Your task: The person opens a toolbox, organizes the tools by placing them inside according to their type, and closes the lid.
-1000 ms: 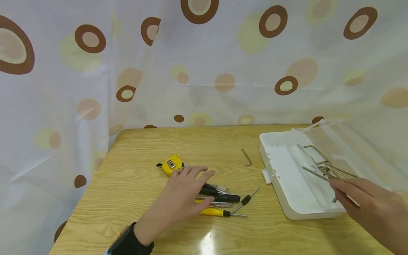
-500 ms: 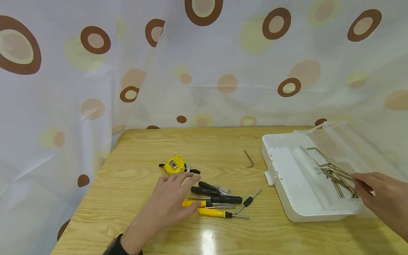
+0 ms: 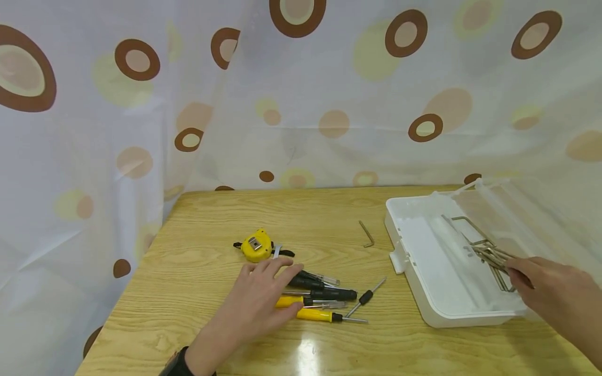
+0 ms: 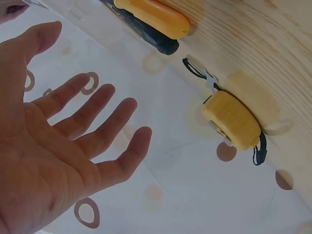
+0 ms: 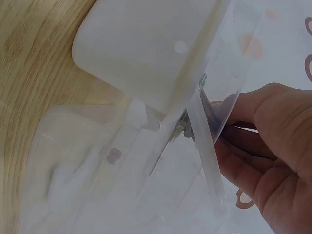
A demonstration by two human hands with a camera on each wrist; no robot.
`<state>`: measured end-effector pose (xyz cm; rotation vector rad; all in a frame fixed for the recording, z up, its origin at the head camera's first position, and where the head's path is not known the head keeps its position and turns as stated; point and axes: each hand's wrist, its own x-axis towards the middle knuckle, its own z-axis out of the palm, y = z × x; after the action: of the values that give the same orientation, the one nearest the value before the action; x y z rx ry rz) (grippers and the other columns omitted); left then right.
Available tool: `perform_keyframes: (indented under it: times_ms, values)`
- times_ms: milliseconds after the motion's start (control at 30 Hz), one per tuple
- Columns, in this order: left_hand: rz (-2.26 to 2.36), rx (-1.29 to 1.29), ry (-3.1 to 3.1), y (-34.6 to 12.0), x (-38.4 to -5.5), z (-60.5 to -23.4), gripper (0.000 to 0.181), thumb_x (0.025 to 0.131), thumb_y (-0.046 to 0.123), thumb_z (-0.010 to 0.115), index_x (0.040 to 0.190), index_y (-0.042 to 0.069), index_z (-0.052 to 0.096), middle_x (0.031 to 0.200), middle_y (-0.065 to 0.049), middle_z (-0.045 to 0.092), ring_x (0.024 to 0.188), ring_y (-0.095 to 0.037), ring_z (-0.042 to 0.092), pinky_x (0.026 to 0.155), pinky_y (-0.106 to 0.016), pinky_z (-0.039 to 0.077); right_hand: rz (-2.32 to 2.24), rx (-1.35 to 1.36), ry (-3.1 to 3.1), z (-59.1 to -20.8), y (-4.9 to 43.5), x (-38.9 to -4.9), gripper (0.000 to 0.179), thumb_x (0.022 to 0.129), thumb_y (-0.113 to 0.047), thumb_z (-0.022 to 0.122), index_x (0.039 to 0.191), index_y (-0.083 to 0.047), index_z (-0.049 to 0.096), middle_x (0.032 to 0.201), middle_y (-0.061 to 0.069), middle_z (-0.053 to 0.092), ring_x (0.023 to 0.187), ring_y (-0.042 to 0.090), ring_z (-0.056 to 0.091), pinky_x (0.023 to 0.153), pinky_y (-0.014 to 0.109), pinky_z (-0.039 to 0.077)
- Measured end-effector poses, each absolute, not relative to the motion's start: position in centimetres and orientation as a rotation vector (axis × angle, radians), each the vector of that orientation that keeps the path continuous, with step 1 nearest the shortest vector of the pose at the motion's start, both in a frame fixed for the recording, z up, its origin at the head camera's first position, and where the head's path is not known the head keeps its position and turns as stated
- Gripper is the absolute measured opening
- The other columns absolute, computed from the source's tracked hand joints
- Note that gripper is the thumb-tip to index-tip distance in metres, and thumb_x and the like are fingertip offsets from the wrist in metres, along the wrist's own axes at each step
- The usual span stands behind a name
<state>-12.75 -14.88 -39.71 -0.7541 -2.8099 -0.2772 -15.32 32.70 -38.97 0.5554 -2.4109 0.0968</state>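
- Right hand pinches hex keys at the white box, along its right edge.
- Left hand, fingers spread, holds nothing, near screwdrivers on the bench.

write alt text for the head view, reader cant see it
A person's right hand holds metal hex keys at an open white case, while the left hand hovers over screwdrivers on a wooden table. A yellow tape measure and a loose hex key lie farther back.

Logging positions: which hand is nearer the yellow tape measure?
Left. The left hand is just short of the tape measure; the right hand is far to its right, at the white box.
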Motion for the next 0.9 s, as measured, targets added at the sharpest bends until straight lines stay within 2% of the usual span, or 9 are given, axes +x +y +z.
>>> perform_keyframes:
  times_ms: [100,233,433,567,667,833,900]
  values:
    - [-0.278,-0.773,-2.823,-14.6,-12.8,-39.8,0.06,0.09,0.051,0.073,0.142,0.024,0.058,0.142,-0.001,0.06,0.127,-0.026,0.06,0.093,-0.055,0.05,0.087,0.611,-2.285,-39.1,32.7,-15.5,0.091,0.106,-0.058,0.009,0.077,0.0,0.072,0.064,0.013,0.067,0.047,0.025,0.054,0.04,0.036,0.041]
    - [-0.259,-0.833,-2.833,-13.8,-13.5,-39.5,0.058,0.094,0.051,0.068,0.144,0.025,0.056,0.144,-0.002,0.059,0.13,-0.027,0.057,0.096,-0.055,0.05,0.06,0.682,-2.166,-38.8,32.4,-15.5,0.083,0.11,-0.052,0.019,0.076,0.002,0.072,0.071,0.017,0.069,0.055,0.034,0.061,0.046,0.043,0.047]
    - [-0.16,-0.971,-2.844,-11.2,-16.7,-39.2,0.056,0.1,0.046,0.064,0.15,0.024,0.052,0.149,-0.003,0.056,0.131,-0.028,0.058,0.098,-0.053,0.05,0.085,0.715,-2.134,-37.7,31.4,-14.4,0.075,0.11,-0.05,0.028,0.075,0.001,0.072,0.074,0.015,0.07,0.062,0.034,0.064,0.051,0.04,0.049]
    - [-0.074,-1.057,-2.905,-8.8,-19.8,-39.3,0.057,0.103,0.034,0.06,0.156,0.023,0.043,0.158,-0.003,0.047,0.138,-0.028,0.053,0.101,-0.052,0.051,0.111,0.706,-2.12,-37.0,30.4,-13.4,0.072,0.109,-0.049,0.031,0.077,0.0,0.073,0.076,0.015,0.071,0.066,0.033,0.065,0.056,0.038,0.049]
    - [-0.035,-1.095,-2.987,-6.8,-21.9,-39.5,0.06,0.104,0.025,0.056,0.16,0.024,0.036,0.165,-0.001,0.038,0.144,-0.029,0.047,0.109,-0.055,0.047,0.126,0.706,-2.118,-36.6,29.8,-12.7,0.07,0.109,-0.048,0.032,0.079,0.0,0.073,0.077,0.014,0.072,0.067,0.033,0.065,0.058,0.034,0.048]
    - [0.03,-1.107,-3.054,-3.8,-24.4,-40.0,0.06,0.108,0.025,0.05,0.163,0.03,0.026,0.171,0.002,0.026,0.149,-0.028,0.041,0.116,-0.056,0.04,0.121,0.719,-2.112,-36.1,29.2,-12.0,0.068,0.11,-0.046,0.032,0.082,0.0,0.073,0.079,0.013,0.071,0.067,0.032,0.064,0.055,0.035,0.048]
    - [0.126,-1.13,-3.045,-2.6,-25.1,-40.2,0.058,0.111,0.019,0.044,0.164,0.032,0.024,0.172,0.003,0.023,0.15,-0.027,0.04,0.117,-0.055,0.04,0.134,0.714,-2.097,-36.0,29.0,-11.9,0.067,0.109,-0.046,0.033,0.082,-0.001,0.073,0.079,0.013,0.071,0.067,0.032,0.064,0.054,0.035,0.048]
